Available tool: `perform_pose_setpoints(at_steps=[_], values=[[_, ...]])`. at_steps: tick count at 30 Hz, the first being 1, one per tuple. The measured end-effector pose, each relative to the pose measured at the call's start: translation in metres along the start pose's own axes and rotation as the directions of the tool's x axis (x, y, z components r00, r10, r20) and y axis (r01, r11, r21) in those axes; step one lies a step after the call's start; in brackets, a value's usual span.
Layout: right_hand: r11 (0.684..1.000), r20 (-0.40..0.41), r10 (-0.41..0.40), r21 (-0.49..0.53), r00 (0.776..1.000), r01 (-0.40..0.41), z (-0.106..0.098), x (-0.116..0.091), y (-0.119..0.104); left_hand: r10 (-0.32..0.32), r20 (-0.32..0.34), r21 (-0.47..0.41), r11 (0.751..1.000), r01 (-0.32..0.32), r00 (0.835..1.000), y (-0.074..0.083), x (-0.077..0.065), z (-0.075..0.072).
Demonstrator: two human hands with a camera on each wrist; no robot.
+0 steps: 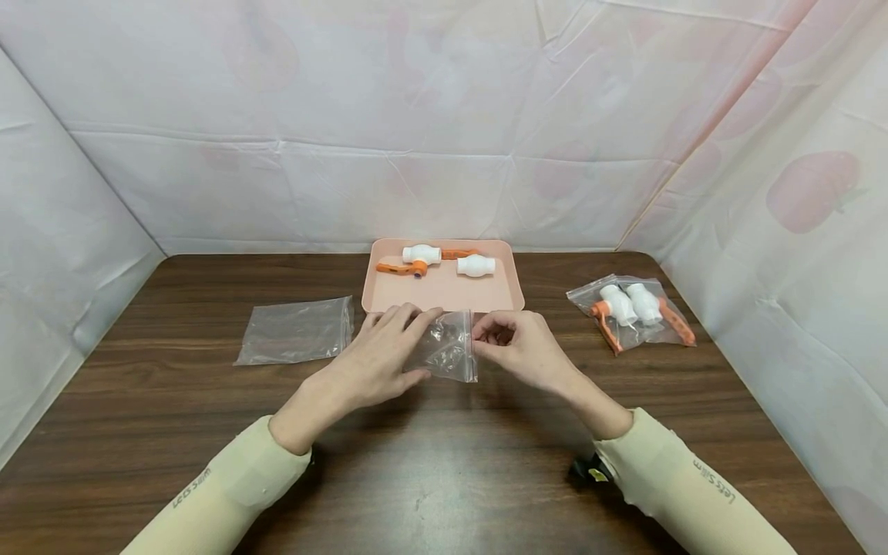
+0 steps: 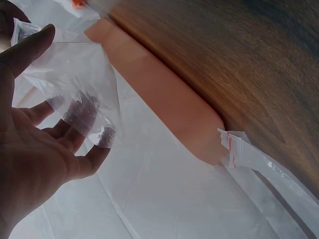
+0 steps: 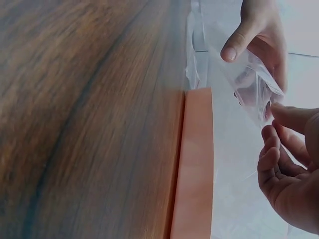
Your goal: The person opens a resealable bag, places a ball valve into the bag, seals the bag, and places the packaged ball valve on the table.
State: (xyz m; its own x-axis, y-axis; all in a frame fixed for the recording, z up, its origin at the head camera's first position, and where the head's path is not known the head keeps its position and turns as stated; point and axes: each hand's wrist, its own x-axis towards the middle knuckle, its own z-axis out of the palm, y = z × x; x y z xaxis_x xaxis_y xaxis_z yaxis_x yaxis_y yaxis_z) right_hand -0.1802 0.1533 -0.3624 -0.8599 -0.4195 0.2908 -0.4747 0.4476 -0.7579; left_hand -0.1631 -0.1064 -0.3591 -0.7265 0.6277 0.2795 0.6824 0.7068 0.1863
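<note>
Two hands on one small clear zip bag right now, and it looks empty to me. It's up off the table, by the near edge of the pink tray. Left hand has the body of the bag between thumb and fingers, fingertips showing through the plastic in the left wrist view. Right hand is pinching the zip edge with thumb and fingertips, other fingers curled. My read is that this is the getting-the-mouth-open step; can't really tell if the seal has parted yet. If so, next move calls for peeling the two lips apart while the left keeps the bag steady, then freeing a hand for the white fittings with orange handles sitting in the tray. Judging by the packed bag over on the right, with two white-and-orange pieces inside, I'd guess both go in together. Another flat bag lies on the left. Those handles might snag a narrow opening, so I'd want it wide.
</note>
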Motion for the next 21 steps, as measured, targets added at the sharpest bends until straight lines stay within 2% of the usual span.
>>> perform_pose_setpoints(at_steps=[11,17,21], values=[[0.983,0.003,-0.014,0.181,1.0,0.014,0.0039,0.0008,0.0011,0.005,0.009,0.006,1.0,-0.005,1.0,-0.0001,-0.0003,0.0005],[0.986,0.013,-0.019,0.167,1.0,0.016,0.004,0.0011,0.0002,0.012,0.018,0.008,1.0,-0.012,1.0,0.0,-0.0006,0.0012],[0.987,0.043,-0.053,0.155,0.998,0.046,0.0048,-0.0001,0.0022,0.015,0.02,0.005,1.0,-0.015,1.0,0.0004,-0.0008,0.0016]])
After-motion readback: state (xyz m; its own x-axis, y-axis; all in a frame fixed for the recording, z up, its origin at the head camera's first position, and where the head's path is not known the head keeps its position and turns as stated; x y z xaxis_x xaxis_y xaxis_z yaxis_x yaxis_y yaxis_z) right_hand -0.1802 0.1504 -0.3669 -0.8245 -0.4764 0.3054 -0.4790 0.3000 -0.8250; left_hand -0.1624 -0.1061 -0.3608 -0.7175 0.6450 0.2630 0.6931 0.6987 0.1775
